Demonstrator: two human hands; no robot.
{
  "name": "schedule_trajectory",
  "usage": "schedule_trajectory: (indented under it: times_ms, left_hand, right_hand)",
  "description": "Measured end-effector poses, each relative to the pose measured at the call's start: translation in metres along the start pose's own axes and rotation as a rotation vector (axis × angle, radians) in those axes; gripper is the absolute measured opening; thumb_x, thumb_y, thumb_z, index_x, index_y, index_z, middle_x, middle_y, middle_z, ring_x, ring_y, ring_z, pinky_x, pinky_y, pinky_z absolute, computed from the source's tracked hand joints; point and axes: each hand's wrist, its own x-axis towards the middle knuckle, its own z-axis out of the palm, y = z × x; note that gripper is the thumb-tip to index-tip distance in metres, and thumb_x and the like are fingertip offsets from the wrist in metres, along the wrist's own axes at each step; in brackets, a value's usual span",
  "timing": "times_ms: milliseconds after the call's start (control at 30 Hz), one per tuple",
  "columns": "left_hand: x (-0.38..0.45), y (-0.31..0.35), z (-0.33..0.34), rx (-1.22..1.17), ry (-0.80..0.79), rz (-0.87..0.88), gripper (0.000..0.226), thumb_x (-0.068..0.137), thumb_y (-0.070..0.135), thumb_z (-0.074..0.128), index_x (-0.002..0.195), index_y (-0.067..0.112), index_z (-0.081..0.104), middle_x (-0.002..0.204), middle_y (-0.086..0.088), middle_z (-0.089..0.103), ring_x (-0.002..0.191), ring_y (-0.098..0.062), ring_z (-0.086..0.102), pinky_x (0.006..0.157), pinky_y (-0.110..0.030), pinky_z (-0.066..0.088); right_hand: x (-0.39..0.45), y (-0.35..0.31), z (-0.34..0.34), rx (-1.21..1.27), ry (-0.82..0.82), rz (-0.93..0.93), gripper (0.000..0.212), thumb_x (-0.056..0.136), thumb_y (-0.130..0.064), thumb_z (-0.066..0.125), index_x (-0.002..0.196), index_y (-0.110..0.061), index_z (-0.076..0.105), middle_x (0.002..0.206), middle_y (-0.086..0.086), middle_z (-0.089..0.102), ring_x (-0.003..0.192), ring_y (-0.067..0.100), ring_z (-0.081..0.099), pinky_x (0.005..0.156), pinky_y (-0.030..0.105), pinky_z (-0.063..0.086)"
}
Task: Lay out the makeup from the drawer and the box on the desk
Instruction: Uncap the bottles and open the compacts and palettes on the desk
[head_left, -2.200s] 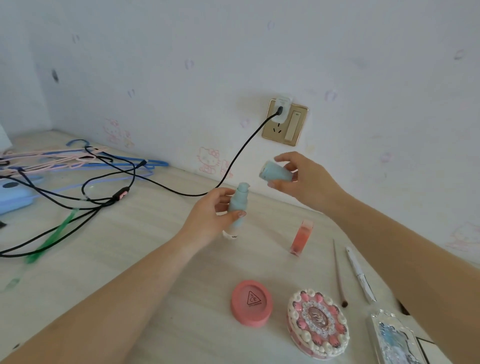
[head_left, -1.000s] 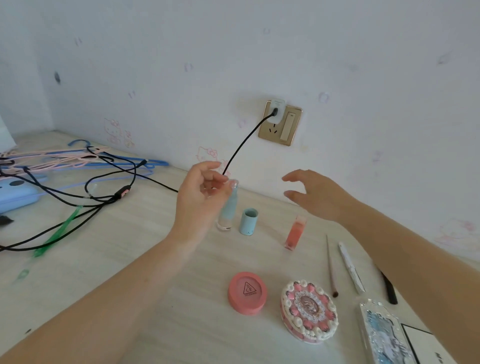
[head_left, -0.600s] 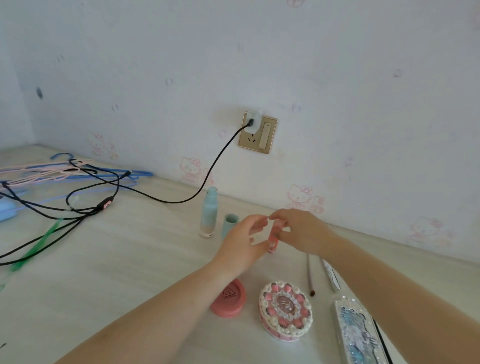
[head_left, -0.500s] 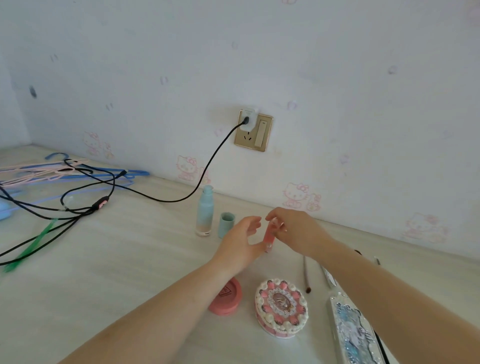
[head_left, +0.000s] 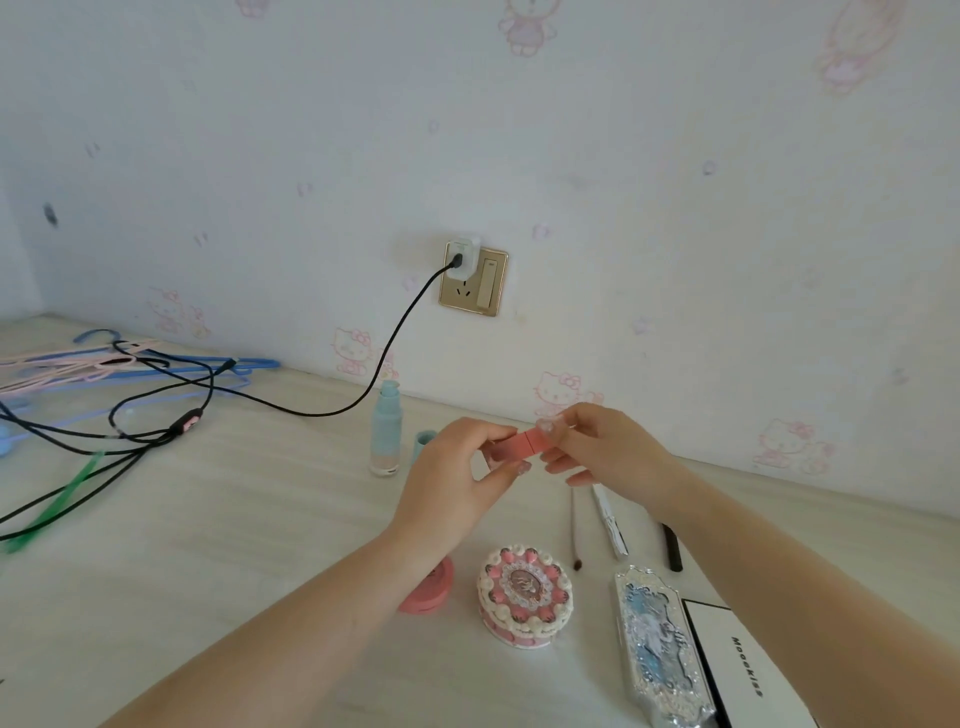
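Note:
A small pink tube (head_left: 519, 445) is held level above the desk between both hands. My left hand (head_left: 452, 483) grips its left end and my right hand (head_left: 602, 452) pinches its right end. Behind them a pale blue pump bottle (head_left: 386, 431) stands uncapped near the wall, its blue cap (head_left: 423, 442) upright beside it. In front lie a round pink compact (head_left: 428, 592), partly under my left forearm, a cake-shaped pink case (head_left: 524, 595), a thin brush (head_left: 575, 530), a white pen-like stick (head_left: 609, 522), a black pencil (head_left: 671, 545) and an ornate silver-blue palette (head_left: 657, 644).
A black cable (head_left: 332, 410) runs from the wall socket (head_left: 472, 283) across the desk (head_left: 208, 545) to a tangle at the left, over pink and blue hangers (head_left: 104, 364). A green strip (head_left: 62, 499) lies at the left. A white box (head_left: 737, 670) sits at the bottom right.
The blue bottle and its cap were set down by the wall. Both hands then took the pink tube off the desk and lifted it, turning it level.

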Motion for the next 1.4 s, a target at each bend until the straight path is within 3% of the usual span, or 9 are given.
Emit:
schedule_trajectory:
  times_ms: [167, 367, 500, 667, 800, 900, 1033, 1167, 1400]
  left_hand:
    - [-0.002, 0.015, -0.017, 0.050, -0.013, 0.132, 0.031, 0.075, 0.046, 0.061, 0.095, 0.023, 0.070, 0.078, 0.016, 0.061, 0.080, -0.002, 0.058, 0.074, -0.015, 0.045]
    - [-0.006, 0.025, -0.027, -0.021, -0.090, 0.079, 0.038, 0.077, 0.047, 0.051, 0.095, 0.019, 0.071, 0.078, 0.007, 0.065, 0.080, -0.007, 0.055, 0.070, -0.015, 0.042]
    - [-0.010, 0.023, -0.032, -0.011, -0.189, 0.061, 0.029, 0.079, 0.043, 0.059, 0.101, 0.026, 0.070, 0.082, 0.014, 0.064, 0.083, -0.003, 0.056, 0.074, -0.015, 0.042]
    - [-0.014, 0.027, -0.034, 0.005, -0.180, 0.096, 0.023, 0.080, 0.031, 0.066, 0.102, 0.024, 0.070, 0.081, 0.017, 0.060, 0.084, -0.002, 0.055, 0.074, -0.010, 0.038]
    - [-0.014, 0.030, -0.037, 0.013, -0.169, 0.123, 0.029, 0.078, 0.041, 0.064, 0.102, 0.024, 0.070, 0.080, 0.017, 0.060, 0.083, -0.001, 0.054, 0.074, -0.009, 0.038]
    - [-0.015, 0.029, -0.038, 0.017, -0.144, 0.131, 0.037, 0.076, 0.048, 0.058, 0.100, 0.024, 0.070, 0.080, 0.014, 0.060, 0.081, -0.002, 0.054, 0.073, -0.011, 0.039]
    - [-0.016, 0.025, -0.040, 0.015, -0.131, 0.118, 0.038, 0.075, 0.050, 0.058, 0.099, 0.023, 0.071, 0.081, 0.009, 0.063, 0.083, -0.007, 0.056, 0.074, -0.016, 0.042]
    - [-0.017, 0.025, -0.041, -0.006, -0.120, 0.108, 0.036, 0.074, 0.049, 0.058, 0.098, 0.025, 0.070, 0.082, 0.009, 0.064, 0.083, -0.006, 0.056, 0.074, -0.016, 0.043]
    - [-0.018, 0.024, -0.044, 0.022, -0.104, 0.143, 0.033, 0.076, 0.045, 0.059, 0.099, 0.024, 0.070, 0.083, 0.010, 0.063, 0.083, -0.003, 0.056, 0.075, -0.009, 0.039]
  right_hand:
    - [-0.015, -0.009, -0.004, 0.018, -0.068, 0.016, 0.030, 0.094, -0.040, 0.048, 0.087, -0.013, 0.060, 0.064, -0.003, 0.066, 0.052, 0.005, 0.061, 0.061, 0.021, 0.051]
    - [-0.024, -0.008, -0.012, 0.050, -0.175, -0.128, 0.005, 0.094, -0.018, 0.053, 0.096, -0.016, 0.058, 0.081, -0.004, 0.066, 0.071, 0.006, 0.061, 0.069, 0.019, 0.049]
    - [-0.028, -0.008, -0.015, 0.022, -0.230, -0.182, 0.031, 0.083, 0.001, 0.065, 0.096, -0.027, 0.059, 0.094, -0.005, 0.061, 0.084, 0.007, 0.058, 0.080, 0.023, 0.045]
    - [-0.031, -0.020, -0.008, -0.047, -0.218, -0.056, 0.041, 0.083, -0.037, 0.066, 0.118, -0.034, 0.044, 0.112, -0.003, 0.063, 0.101, 0.010, 0.064, 0.087, 0.028, 0.053]
    - [-0.034, -0.030, -0.004, -0.085, -0.168, 0.107, 0.053, 0.091, -0.059, 0.035, 0.098, -0.013, 0.060, 0.064, 0.004, 0.069, 0.056, 0.014, 0.067, 0.059, 0.023, 0.055]
    - [-0.032, -0.026, -0.004, -0.118, -0.146, 0.032, 0.041, 0.095, -0.048, 0.040, 0.080, -0.015, 0.058, 0.057, 0.000, 0.063, 0.045, 0.008, 0.057, 0.051, 0.018, 0.049]
    - [-0.030, -0.012, -0.008, -0.056, -0.181, -0.157, 0.005, 0.089, -0.019, 0.061, 0.090, -0.022, 0.057, 0.080, -0.005, 0.064, 0.069, 0.006, 0.059, 0.068, 0.019, 0.048]
    - [-0.031, -0.009, -0.006, -0.092, -0.156, -0.252, 0.033, 0.080, -0.002, 0.069, 0.091, -0.029, 0.055, 0.091, -0.012, 0.060, 0.089, 0.007, 0.058, 0.078, 0.018, 0.050]
    - [-0.034, -0.027, -0.003, -0.053, -0.139, -0.014, 0.039, 0.091, -0.053, 0.041, 0.108, -0.022, 0.057, 0.087, -0.001, 0.072, 0.077, 0.011, 0.070, 0.076, 0.027, 0.054]
